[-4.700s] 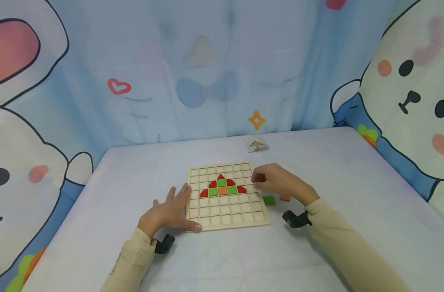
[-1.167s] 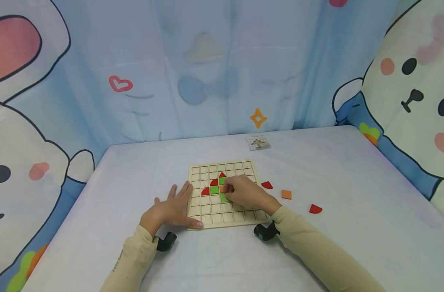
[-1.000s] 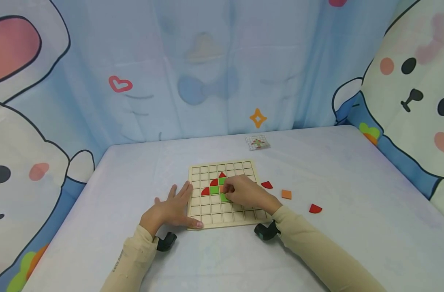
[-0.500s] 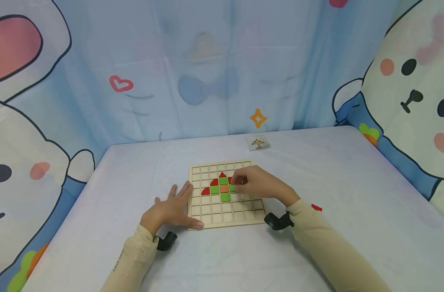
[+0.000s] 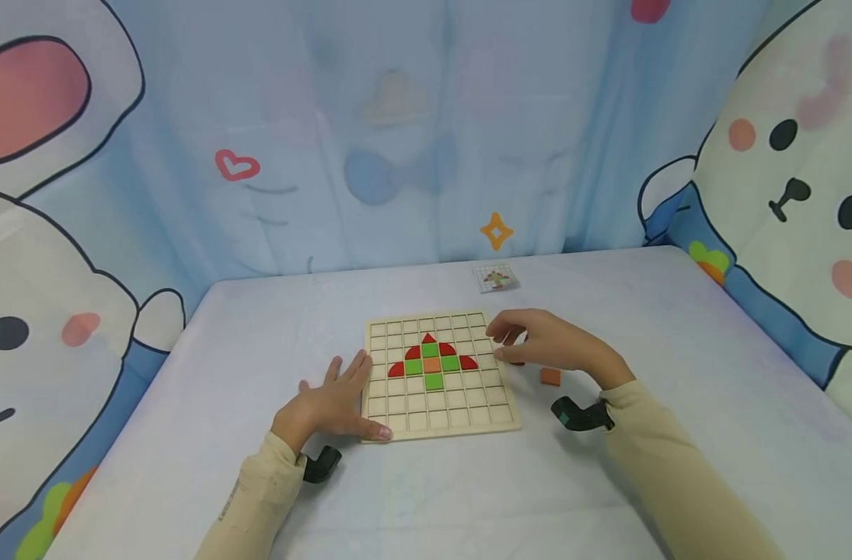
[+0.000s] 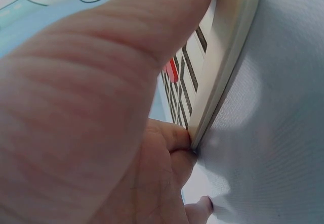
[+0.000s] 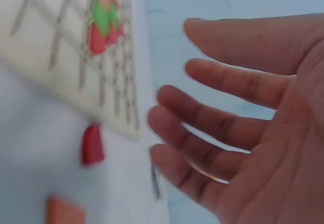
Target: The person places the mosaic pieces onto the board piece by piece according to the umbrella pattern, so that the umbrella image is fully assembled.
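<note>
My left hand (image 5: 328,408) rests with spread fingers and thumb along the left edge of a wooden grid board (image 5: 461,416). On the board, red quarter-round pieces and a red triangle (image 5: 428,338) surround green squares and an orange square (image 5: 431,365); one green square (image 5: 434,382) sits just below the orange. My right hand (image 5: 552,342) hovers at the board's right edge, its fingers loosely bent and apart, with nothing between them in the right wrist view. Below its fingers, a red quarter-round piece (image 7: 92,145) lies on the table, mostly covered in the head view.
On the table beside the board lies a loose orange square (image 5: 550,377), close to my right wrist. A small pattern card (image 5: 496,278) showing a similar figure is behind the board. A cartoon-printed curtain (image 5: 398,132) hangs past the table's far edge.
The green square that lay right of the board is now in the grid under the orange one. My right hand has left the pieces and moved right, off the grid. My left hand stays put.
</note>
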### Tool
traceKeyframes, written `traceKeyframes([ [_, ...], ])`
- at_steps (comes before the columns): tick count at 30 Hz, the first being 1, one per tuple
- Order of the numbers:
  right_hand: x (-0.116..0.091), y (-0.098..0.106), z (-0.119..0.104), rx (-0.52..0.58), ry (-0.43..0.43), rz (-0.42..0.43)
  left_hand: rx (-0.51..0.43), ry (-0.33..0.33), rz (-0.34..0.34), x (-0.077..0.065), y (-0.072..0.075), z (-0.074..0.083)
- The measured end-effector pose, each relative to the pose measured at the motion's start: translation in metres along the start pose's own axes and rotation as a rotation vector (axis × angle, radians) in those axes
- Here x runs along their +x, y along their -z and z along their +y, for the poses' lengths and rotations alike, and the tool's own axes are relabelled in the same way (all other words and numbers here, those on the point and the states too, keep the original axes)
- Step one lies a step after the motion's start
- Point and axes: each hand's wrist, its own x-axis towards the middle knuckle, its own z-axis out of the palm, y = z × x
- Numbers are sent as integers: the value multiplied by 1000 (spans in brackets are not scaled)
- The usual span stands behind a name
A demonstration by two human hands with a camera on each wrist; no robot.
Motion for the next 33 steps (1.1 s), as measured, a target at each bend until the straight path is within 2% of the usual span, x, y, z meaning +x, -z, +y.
traceKeyframes([
  [5,-15,-1,18,-50,-18,26,4,1,0,1,-3,-2],
  [10,-30,1,36,-61,-40,17,6,0,4,1,-3,-1],
  [16,-42,7,47,-130,-59,-19,19,2,10,2,-2,-1],
  [24,-40,3,61,-168,-64,-50,11,-4,7,2,-2,-1],
  [33,-37,0,55,-189,-92,-72,16,-1,5,1,-2,-1],
])
